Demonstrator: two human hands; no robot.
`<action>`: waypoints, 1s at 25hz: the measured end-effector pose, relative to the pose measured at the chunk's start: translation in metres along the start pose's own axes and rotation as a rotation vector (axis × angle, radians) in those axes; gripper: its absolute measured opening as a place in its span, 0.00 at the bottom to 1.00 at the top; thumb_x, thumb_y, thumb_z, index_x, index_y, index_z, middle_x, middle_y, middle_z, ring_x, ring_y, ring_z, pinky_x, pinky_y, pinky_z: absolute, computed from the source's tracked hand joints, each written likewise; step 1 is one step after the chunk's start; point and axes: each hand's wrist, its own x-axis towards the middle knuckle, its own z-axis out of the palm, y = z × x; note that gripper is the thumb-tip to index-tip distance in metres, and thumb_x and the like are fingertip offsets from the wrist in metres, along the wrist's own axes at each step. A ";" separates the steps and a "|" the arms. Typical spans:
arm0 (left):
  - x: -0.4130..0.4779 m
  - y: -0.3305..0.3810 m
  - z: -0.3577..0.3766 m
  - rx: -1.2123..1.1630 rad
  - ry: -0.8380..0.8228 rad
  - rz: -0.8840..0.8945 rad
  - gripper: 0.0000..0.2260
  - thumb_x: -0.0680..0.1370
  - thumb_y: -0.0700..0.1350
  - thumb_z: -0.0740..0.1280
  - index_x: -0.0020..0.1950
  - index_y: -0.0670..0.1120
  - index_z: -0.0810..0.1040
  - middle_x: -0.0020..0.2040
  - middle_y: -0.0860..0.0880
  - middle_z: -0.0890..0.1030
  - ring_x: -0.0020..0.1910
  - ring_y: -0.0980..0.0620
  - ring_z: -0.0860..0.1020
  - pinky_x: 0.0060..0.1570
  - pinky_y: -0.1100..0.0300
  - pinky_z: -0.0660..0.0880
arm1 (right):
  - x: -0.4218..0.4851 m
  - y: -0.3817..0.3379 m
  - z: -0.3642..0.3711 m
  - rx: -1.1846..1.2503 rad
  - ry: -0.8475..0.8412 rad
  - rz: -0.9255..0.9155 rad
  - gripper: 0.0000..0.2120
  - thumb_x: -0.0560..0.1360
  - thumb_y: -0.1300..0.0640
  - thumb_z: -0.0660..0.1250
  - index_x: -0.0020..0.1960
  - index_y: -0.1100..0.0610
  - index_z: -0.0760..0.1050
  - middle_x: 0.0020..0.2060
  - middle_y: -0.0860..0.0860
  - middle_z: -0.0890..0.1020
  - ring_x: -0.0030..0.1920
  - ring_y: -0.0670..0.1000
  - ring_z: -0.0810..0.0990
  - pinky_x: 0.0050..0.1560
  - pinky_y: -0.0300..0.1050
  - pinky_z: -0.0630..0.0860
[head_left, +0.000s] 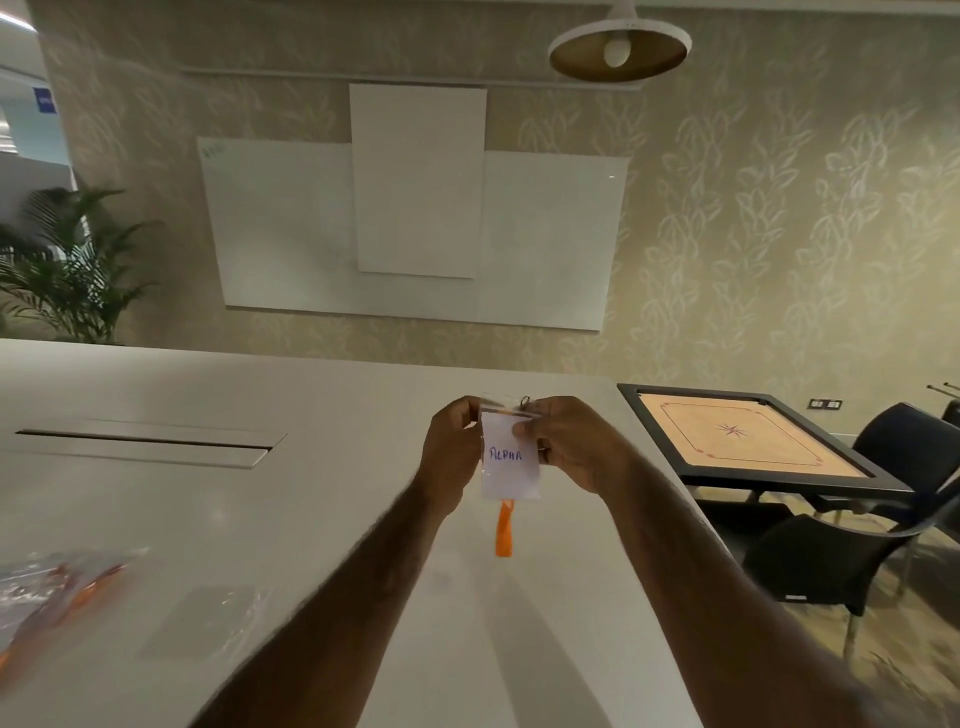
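Observation:
A clear plastic badge holder (510, 467) with a white card reading "ALPHA" hangs in the air above the white table (322, 509). My left hand (451, 452) pinches its upper left edge. My right hand (566, 447) pinches its upper right corner near a small dark clip. An orange strap (504, 530) dangles below the holder.
At the table's near left lie a clear bag with orange straps (57, 587) and an empty clear sleeve (208, 618). A cable slot (150, 441) is set into the tabletop. To the right stand a carrom board (748, 436) and black chairs (831, 561).

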 end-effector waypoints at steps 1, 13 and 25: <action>0.001 0.002 -0.001 -0.014 -0.015 -0.006 0.07 0.76 0.39 0.69 0.52 0.44 0.84 0.48 0.45 0.86 0.46 0.45 0.84 0.45 0.51 0.80 | 0.000 0.001 0.000 0.000 0.013 -0.009 0.05 0.78 0.69 0.65 0.52 0.67 0.78 0.45 0.60 0.83 0.44 0.55 0.85 0.43 0.46 0.82; -0.017 -0.029 -0.008 -0.187 -0.286 -0.127 0.18 0.76 0.45 0.68 0.64 0.43 0.80 0.58 0.42 0.84 0.59 0.43 0.82 0.62 0.50 0.78 | 0.004 -0.006 -0.005 0.121 0.263 -0.072 0.09 0.79 0.66 0.65 0.58 0.65 0.78 0.52 0.59 0.84 0.51 0.57 0.84 0.46 0.46 0.81; -0.021 -0.043 0.010 -0.279 -0.339 -0.155 0.13 0.73 0.54 0.74 0.49 0.46 0.83 0.43 0.45 0.78 0.31 0.52 0.74 0.34 0.60 0.73 | 0.000 -0.010 -0.015 0.233 0.187 -0.045 0.06 0.79 0.67 0.64 0.53 0.62 0.78 0.48 0.57 0.84 0.52 0.60 0.84 0.50 0.53 0.83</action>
